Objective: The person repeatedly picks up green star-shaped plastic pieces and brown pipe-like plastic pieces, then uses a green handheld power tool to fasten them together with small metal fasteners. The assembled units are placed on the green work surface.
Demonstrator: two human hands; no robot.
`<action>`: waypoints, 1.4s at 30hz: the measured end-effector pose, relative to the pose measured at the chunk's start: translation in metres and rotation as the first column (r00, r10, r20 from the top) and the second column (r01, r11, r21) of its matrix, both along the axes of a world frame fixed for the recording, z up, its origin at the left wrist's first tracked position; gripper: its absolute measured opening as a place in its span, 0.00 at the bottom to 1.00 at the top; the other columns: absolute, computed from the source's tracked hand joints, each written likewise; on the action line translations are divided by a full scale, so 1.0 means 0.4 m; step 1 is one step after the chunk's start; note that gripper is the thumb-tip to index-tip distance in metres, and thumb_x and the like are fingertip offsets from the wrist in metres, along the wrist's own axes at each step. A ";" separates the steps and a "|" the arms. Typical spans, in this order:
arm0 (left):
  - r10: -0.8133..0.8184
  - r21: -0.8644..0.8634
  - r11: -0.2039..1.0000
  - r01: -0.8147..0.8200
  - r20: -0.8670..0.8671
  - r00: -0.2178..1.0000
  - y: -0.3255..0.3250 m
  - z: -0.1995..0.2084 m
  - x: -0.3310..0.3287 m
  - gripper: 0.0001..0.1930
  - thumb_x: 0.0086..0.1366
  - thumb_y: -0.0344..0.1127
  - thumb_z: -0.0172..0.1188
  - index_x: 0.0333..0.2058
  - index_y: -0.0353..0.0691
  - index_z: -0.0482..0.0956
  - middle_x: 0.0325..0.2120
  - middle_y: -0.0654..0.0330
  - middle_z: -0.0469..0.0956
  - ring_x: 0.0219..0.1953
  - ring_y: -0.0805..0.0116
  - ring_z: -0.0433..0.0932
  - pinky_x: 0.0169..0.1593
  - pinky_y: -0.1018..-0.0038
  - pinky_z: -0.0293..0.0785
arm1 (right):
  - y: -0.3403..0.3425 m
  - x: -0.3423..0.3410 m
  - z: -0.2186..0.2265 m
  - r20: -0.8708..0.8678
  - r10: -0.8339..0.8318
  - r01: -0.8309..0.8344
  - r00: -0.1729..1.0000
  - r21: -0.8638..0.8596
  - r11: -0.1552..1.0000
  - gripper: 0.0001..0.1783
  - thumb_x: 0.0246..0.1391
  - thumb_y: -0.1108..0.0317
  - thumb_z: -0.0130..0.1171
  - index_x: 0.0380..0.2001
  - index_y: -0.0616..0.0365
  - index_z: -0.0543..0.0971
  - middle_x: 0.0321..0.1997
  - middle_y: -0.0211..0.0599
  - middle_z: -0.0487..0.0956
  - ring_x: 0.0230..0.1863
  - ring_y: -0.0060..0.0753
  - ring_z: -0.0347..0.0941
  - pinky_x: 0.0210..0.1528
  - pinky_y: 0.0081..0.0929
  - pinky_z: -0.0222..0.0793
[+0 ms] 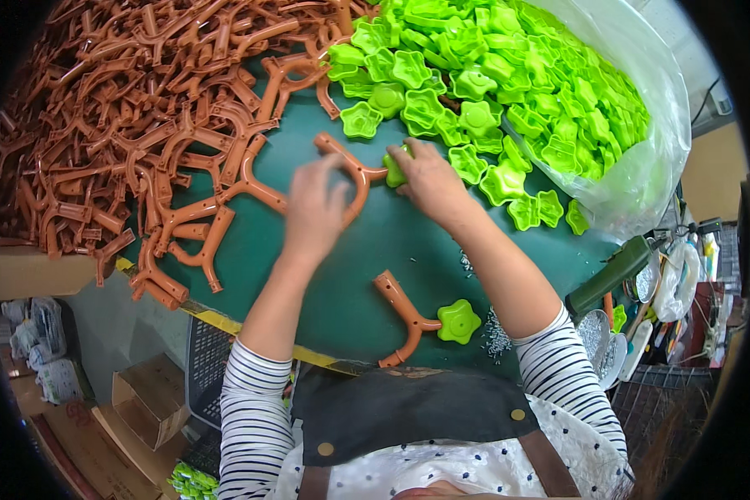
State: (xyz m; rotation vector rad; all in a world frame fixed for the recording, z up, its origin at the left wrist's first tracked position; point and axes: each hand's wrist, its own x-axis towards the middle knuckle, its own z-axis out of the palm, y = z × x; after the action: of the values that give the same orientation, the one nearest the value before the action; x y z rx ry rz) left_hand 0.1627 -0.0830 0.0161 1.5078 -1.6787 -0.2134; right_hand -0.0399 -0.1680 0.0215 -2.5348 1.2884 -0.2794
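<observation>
On the green tabletop, a brown Y-shaped plastic piece (pixel 363 173) lies before me, its short end against a green star-shaped plastic piece (pixel 395 170). The fingers of my right hand (pixel 435 185) are closed on that star. My left hand (pixel 312 204), smeared by motion, is over or beside the left arms of the Y; whether it grips them I cannot tell. Nearer to me lies another brown Y-shaped piece (pixel 408 315) with a green star (pixel 458 322) at its short end.
A heap of brown Y-shaped pieces (pixel 108 108) covers the left. Green stars (pixel 492 67) spill from a clear plastic bag (pixel 654 179) at the far right. Small screws (pixel 497 337) lie by my right forearm. A green power screwdriver (pixel 612 273) is at the right edge.
</observation>
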 end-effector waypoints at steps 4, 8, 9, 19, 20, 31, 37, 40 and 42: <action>0.438 -0.073 0.887 -0.455 0.440 0.784 0.007 0.006 0.186 0.13 0.65 0.38 0.64 0.43 0.37 0.80 0.39 0.54 0.79 0.44 0.51 0.75 0.52 0.59 0.71 | -0.018 0.009 -0.013 -0.026 0.040 -0.043 0.999 -0.120 0.992 0.41 0.42 0.71 0.73 0.62 0.54 0.70 0.64 0.51 0.69 0.61 0.51 0.69 0.59 0.39 0.74; 0.478 0.070 0.752 -0.655 0.627 0.615 -0.026 -0.016 0.273 0.19 0.61 0.50 0.68 0.33 0.37 0.80 0.35 0.52 0.80 0.43 0.49 0.76 0.49 0.57 0.73 | -0.006 0.028 -0.005 -0.029 0.016 -0.022 0.999 -0.229 0.973 0.45 0.40 0.67 0.75 0.64 0.53 0.68 0.67 0.49 0.67 0.63 0.51 0.66 0.62 0.42 0.70; 0.477 0.081 0.744 -0.663 0.630 0.612 -0.039 -0.023 0.277 0.20 0.61 0.51 0.69 0.33 0.37 0.80 0.35 0.52 0.79 0.43 0.49 0.76 0.49 0.57 0.73 | 0.006 0.027 0.002 0.003 0.029 -0.027 1.000 -0.304 0.952 0.46 0.39 0.66 0.76 0.64 0.53 0.68 0.68 0.49 0.66 0.64 0.51 0.66 0.63 0.43 0.68; 0.039 -0.055 0.998 -0.009 0.584 0.811 0.071 0.141 0.131 0.13 0.51 0.32 0.70 0.34 0.40 0.77 0.34 0.58 0.73 0.41 0.55 0.72 0.48 0.60 0.69 | 0.165 0.068 0.079 0.611 0.132 -0.140 0.781 -0.035 0.990 0.32 0.55 0.57 0.68 0.60 0.58 0.71 0.55 0.51 0.75 0.52 0.52 0.74 0.54 0.43 0.70; 0.029 -0.100 0.994 0.042 0.614 0.789 0.102 0.153 0.100 0.15 0.49 0.33 0.71 0.35 0.41 0.77 0.34 0.59 0.72 0.41 0.56 0.71 0.48 0.60 0.69 | 0.178 0.075 0.087 0.638 0.111 -0.182 0.762 0.046 0.982 0.30 0.58 0.56 0.66 0.59 0.59 0.72 0.51 0.52 0.78 0.49 0.51 0.76 0.51 0.43 0.72; 0.156 0.299 0.954 -0.007 -0.477 0.865 0.227 0.134 0.106 0.19 0.76 0.45 0.52 0.47 0.31 0.78 0.37 0.62 0.78 0.37 0.76 0.73 0.44 0.78 0.69 | 0.169 0.105 0.076 0.708 0.211 -0.469 0.674 0.189 0.863 0.20 0.65 0.57 0.59 0.52 0.60 0.78 0.38 0.42 0.82 0.38 0.39 0.79 0.42 0.34 0.75; -0.289 0.446 0.881 0.161 0.237 0.928 0.270 0.128 0.179 0.08 0.63 0.34 0.62 0.36 0.36 0.82 0.27 0.55 0.77 0.38 0.49 0.74 0.49 0.58 0.68 | -0.161 0.167 0.015 0.251 0.169 -0.070 0.953 -0.359 0.931 0.12 0.54 0.66 0.59 0.42 0.53 0.83 0.39 0.42 0.81 0.45 0.45 0.78 0.48 0.42 0.75; -0.261 0.380 0.914 0.142 0.284 0.923 0.286 0.068 0.146 0.08 0.59 0.31 0.66 0.37 0.37 0.82 0.31 0.56 0.75 0.42 0.53 0.74 0.61 0.53 0.64 | -0.244 0.187 -0.030 -0.041 0.111 -0.118 0.993 -0.413 0.903 0.09 0.51 0.67 0.57 0.32 0.51 0.85 0.37 0.41 0.82 0.43 0.43 0.79 0.45 0.42 0.76; -0.140 0.330 0.943 0.039 0.288 0.947 0.301 0.038 0.120 0.11 0.57 0.32 0.68 0.39 0.39 0.83 0.36 0.59 0.75 0.47 0.55 0.74 0.67 0.48 0.56 | -0.272 0.204 -0.037 -0.149 0.097 -0.143 0.984 -0.333 0.932 0.08 0.50 0.67 0.57 0.24 0.51 0.85 0.35 0.40 0.83 0.42 0.44 0.80 0.44 0.41 0.77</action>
State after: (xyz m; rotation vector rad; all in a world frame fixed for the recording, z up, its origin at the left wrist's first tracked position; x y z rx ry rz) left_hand 0.2109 0.0373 0.0314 1.7761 -2.0418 -0.3270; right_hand 0.0417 -0.2767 0.0068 -2.9590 1.2115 -0.3428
